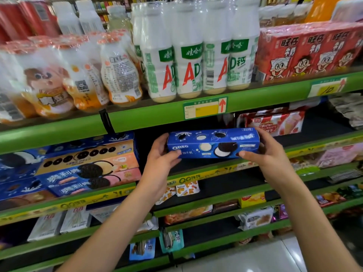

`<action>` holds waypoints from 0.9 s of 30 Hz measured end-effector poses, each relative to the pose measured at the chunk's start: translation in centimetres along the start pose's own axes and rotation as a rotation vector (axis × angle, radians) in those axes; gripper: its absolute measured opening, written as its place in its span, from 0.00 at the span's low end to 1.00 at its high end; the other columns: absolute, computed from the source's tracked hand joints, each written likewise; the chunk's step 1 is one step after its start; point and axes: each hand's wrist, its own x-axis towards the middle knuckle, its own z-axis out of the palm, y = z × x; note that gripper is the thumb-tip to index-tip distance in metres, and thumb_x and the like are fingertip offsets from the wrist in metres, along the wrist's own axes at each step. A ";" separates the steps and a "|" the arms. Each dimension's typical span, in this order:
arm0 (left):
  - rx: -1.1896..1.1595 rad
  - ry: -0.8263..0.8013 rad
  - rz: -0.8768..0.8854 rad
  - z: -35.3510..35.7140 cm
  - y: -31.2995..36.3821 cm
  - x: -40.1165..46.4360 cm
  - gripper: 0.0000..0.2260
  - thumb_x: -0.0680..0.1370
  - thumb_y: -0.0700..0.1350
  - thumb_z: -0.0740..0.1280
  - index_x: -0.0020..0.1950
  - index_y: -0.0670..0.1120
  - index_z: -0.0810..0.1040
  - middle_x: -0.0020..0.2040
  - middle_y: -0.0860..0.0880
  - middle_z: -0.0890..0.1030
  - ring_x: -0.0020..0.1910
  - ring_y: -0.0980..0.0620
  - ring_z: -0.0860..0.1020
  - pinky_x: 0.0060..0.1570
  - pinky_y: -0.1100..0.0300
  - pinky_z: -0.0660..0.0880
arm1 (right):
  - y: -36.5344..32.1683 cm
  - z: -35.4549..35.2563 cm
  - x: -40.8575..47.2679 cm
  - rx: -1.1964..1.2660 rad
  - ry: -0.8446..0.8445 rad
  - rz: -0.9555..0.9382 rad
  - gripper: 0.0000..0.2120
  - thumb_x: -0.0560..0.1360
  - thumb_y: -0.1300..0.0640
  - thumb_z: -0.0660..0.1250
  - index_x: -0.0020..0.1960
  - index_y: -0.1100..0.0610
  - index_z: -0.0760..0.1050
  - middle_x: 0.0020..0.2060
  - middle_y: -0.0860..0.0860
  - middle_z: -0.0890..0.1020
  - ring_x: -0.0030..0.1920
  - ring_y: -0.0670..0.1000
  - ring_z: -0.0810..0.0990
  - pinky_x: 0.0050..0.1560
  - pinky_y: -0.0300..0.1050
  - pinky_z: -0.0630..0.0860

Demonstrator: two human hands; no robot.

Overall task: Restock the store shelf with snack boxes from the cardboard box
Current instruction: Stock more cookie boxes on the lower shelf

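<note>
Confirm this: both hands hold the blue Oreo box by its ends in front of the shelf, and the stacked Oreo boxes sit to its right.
One thing is wrong: the side. In the head view the left hand and right hand do hold the blue Oreo box by its ends in front of the shelf, but the stacked Oreo boxes sit to its left, not its right.

A long blue Oreo box (pixel 213 143) lies level, lengthwise left to right, held at both ends in front of the dark gap on the green shelf (pixel 196 178). Its front face shows the logo and cookie pictures. Left of the gap, more Oreo boxes (pixel 86 167) sit stacked flat on the same shelf.
</note>
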 end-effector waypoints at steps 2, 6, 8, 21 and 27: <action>-0.219 -0.006 -0.105 -0.2 0.2 -0.2 0.14 0.75 0.43 0.70 0.60 0.52 0.77 0.59 0.55 0.82 0.57 0.54 0.81 0.53 0.48 0.79 | 0.3 -0.4 -0.5 0.077 -0.015 -0.023 0.30 0.65 0.67 0.77 0.61 0.44 0.75 0.55 0.49 0.83 0.59 0.56 0.80 0.56 0.53 0.79; -0.303 -0.031 -0.222 0.2 1.0 -0.2 0.09 0.75 0.41 0.69 0.55 0.46 0.78 0.50 0.47 0.85 0.51 0.49 0.83 0.52 0.50 0.79 | 0.9 -0.3 -1.3 0.184 -0.040 -0.050 0.30 0.65 0.74 0.72 0.56 0.44 0.77 0.55 0.55 0.80 0.60 0.57 0.79 0.52 0.45 0.81; -0.221 -0.149 -0.260 0.3 1.5 -0.5 0.20 0.69 0.40 0.74 0.59 0.46 0.78 0.51 0.45 0.85 0.51 0.47 0.84 0.49 0.50 0.80 | 1.0 0.0 -1.4 0.284 -0.018 -0.051 0.32 0.66 0.76 0.70 0.59 0.44 0.78 0.55 0.51 0.81 0.57 0.52 0.80 0.50 0.43 0.81; 0.451 -0.276 0.231 4.2 -0.1 -3.4 0.28 0.69 0.41 0.78 0.56 0.69 0.72 0.58 0.54 0.78 0.55 0.53 0.79 0.57 0.49 0.78 | 0.4 7.1 -4.8 0.760 0.203 0.106 0.20 0.80 0.59 0.62 0.71 0.56 0.67 0.61 0.56 0.81 0.58 0.57 0.82 0.52 0.55 0.81; 0.535 -0.469 0.252 3.8 0.5 -3.7 0.30 0.67 0.53 0.75 0.64 0.71 0.69 0.64 0.62 0.75 0.63 0.62 0.75 0.63 0.63 0.71 | 0.0 8.5 -5.8 0.694 0.081 0.197 0.32 0.66 0.59 0.72 0.69 0.53 0.68 0.57 0.55 0.83 0.52 0.55 0.84 0.40 0.52 0.81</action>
